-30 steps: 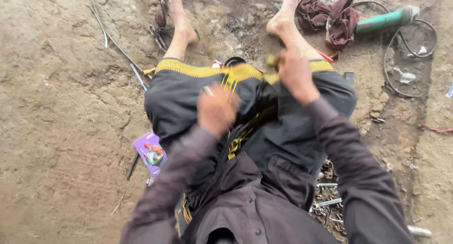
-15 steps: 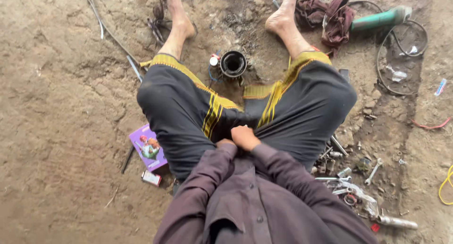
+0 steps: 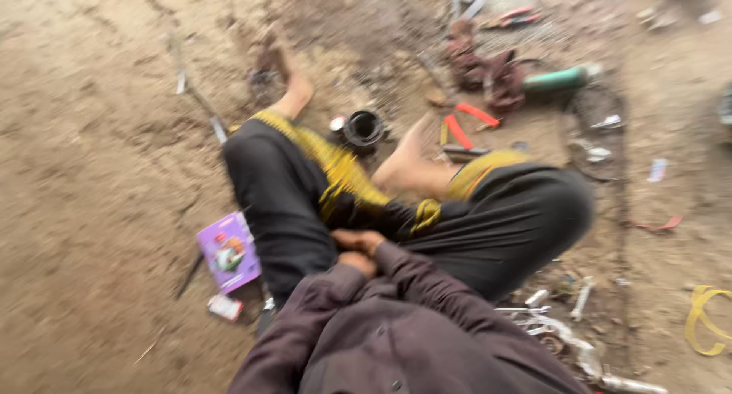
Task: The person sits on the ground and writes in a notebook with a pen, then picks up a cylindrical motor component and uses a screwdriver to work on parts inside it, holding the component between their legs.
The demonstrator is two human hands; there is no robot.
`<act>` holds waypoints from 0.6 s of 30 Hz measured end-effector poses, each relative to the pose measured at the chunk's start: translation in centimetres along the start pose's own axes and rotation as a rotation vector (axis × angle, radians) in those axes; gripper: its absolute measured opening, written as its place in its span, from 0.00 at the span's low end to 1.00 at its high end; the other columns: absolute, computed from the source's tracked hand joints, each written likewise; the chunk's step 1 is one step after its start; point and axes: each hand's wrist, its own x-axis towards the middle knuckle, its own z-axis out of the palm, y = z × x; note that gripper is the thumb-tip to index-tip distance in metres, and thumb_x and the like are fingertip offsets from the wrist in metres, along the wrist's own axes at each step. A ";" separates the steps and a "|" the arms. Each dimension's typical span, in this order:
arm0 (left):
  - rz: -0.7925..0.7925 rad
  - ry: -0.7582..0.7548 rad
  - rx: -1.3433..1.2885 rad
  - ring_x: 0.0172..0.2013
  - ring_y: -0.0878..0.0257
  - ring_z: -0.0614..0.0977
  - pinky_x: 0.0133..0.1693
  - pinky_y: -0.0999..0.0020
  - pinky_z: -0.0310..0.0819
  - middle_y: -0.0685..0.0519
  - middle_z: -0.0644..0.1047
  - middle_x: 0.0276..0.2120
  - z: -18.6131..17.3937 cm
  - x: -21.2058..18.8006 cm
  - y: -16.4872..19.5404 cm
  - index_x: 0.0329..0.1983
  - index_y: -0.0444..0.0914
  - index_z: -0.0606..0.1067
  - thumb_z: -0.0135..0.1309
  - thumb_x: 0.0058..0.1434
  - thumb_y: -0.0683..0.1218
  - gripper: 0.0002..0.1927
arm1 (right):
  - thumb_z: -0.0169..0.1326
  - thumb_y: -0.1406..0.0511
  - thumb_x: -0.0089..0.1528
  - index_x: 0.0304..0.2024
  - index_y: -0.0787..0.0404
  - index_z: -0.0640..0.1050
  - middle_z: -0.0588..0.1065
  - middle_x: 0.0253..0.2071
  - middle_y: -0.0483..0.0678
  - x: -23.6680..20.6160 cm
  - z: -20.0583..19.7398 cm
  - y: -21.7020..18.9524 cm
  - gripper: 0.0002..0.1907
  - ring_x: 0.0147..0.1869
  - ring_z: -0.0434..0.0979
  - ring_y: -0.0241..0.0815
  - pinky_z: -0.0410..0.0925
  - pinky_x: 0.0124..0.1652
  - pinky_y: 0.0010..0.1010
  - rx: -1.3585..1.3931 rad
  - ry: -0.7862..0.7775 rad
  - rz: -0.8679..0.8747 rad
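We are sitting on the dirt ground (image 3: 91,173), pressing our left hand (image 3: 357,263) and right hand (image 3: 360,241) together against our lap; blur is hiding whether they are gripping anything. A black ring-shaped part (image 3: 364,127) is lying between our feet, well apart from them.

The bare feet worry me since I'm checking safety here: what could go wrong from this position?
The right foot lies beside red-handled pliers and a black metal ring part; a shift could likely scrape it. Loose silver metal tools lie by the right thigh, easy to lean on.
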 end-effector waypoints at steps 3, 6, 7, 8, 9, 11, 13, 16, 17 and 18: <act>0.005 -0.014 0.014 0.54 0.48 0.79 0.58 0.44 0.66 0.46 0.78 0.51 0.7 -0.5 0.2 0.54 0.44 0.78 0.45 0.69 0.56 0.19 | 0.52 0.50 0.66 0.49 0.65 0.80 0.78 0.48 0.64 -0.5 0.0 -1.0 0.25 0.53 0.78 0.60 0.70 0.50 0.43 0.026 0.057 -0.039; 0.015 -0.027 0.023 0.53 0.47 0.79 0.57 0.44 0.67 0.45 0.78 0.50 0.4 -0.8 0.4 0.53 0.44 0.78 0.45 0.70 0.56 0.19 | 0.52 0.48 0.68 0.51 0.65 0.79 0.77 0.49 0.65 -1.0 0.1 -2.0 0.27 0.54 0.78 0.61 0.69 0.52 0.43 0.035 0.099 -0.077; 0.023 -0.034 0.021 0.52 0.47 0.79 0.56 0.44 0.68 0.45 0.78 0.50 0.1 -0.9 0.4 0.53 0.44 0.78 0.45 0.70 0.56 0.18 | 0.51 0.47 0.68 0.51 0.65 0.78 0.77 0.49 0.65 -1.9 0.0 -2.7 0.28 0.54 0.77 0.61 0.69 0.52 0.44 0.018 0.100 -0.084; 0.029 -0.039 0.021 0.52 0.47 0.79 0.56 0.45 0.68 0.45 0.78 0.49 -0.1 -1.0 0.3 0.53 0.44 0.78 0.45 0.70 0.56 0.18 | 0.51 0.47 0.69 0.52 0.66 0.78 0.77 0.49 0.65 -3.2 -0.3 -3.4 0.28 0.55 0.77 0.62 0.69 0.53 0.44 -0.006 0.102 -0.085; 0.032 -0.048 0.015 0.52 0.46 0.80 0.56 0.45 0.68 0.45 0.78 0.49 -0.4 -1.1 0.2 0.52 0.44 0.78 0.45 0.70 0.56 0.18 | 0.51 0.46 0.69 0.52 0.66 0.78 0.77 0.49 0.66 -4.7 -0.5 -3.9 0.29 0.55 0.77 0.62 0.69 0.53 0.44 -0.028 0.094 -0.087; 0.043 -0.064 0.012 0.51 0.46 0.80 0.55 0.45 0.69 0.44 0.79 0.48 -0.8 -1.1 -0.1 0.52 0.43 0.78 0.45 0.70 0.56 0.18 | 0.51 0.45 0.70 0.54 0.66 0.77 0.76 0.49 0.66 -8.6 -1.0 -3.8 0.30 0.56 0.76 0.62 0.68 0.54 0.44 -0.095 0.122 -0.014; 0.059 -0.073 0.006 0.50 0.45 0.80 0.54 0.45 0.70 0.44 0.79 0.47 -1.1 -0.8 -0.4 0.51 0.43 0.78 0.45 0.70 0.56 0.18 | 0.50 0.47 0.68 0.51 0.63 0.79 0.78 0.46 0.62 -11.4 -1.3 -2.2 0.26 0.53 0.78 0.60 0.70 0.52 0.42 0.014 0.263 0.007; 0.082 -0.081 0.003 0.49 0.45 0.81 0.53 0.46 0.71 0.43 0.79 0.46 -1.3 0.2 -1.2 0.50 0.43 0.78 0.44 0.70 0.56 0.18 | 0.51 0.55 0.62 0.42 0.60 0.82 0.81 0.40 0.56 -10.5 -0.5 1.7 0.17 0.45 0.82 0.57 0.72 0.45 0.41 0.123 0.564 -0.056; 0.092 -0.086 0.000 0.49 0.44 0.81 0.53 0.46 0.71 0.43 0.79 0.45 -1.1 0.5 -1.4 0.50 0.43 0.78 0.44 0.70 0.56 0.18 | 0.52 0.56 0.62 0.42 0.60 0.81 0.81 0.40 0.57 -8.7 0.0 3.1 0.17 0.46 0.82 0.57 0.72 0.45 0.41 0.000 0.625 -0.062; 0.104 -0.084 -0.004 0.48 0.44 0.81 0.53 0.46 0.72 0.43 0.79 0.45 -1.2 0.9 -1.7 0.50 0.43 0.78 0.44 0.70 0.56 0.18 | 0.52 0.57 0.62 0.43 0.61 0.81 0.80 0.41 0.57 -6.5 0.7 4.3 0.16 0.46 0.82 0.57 0.72 0.45 0.41 -0.114 0.623 -0.031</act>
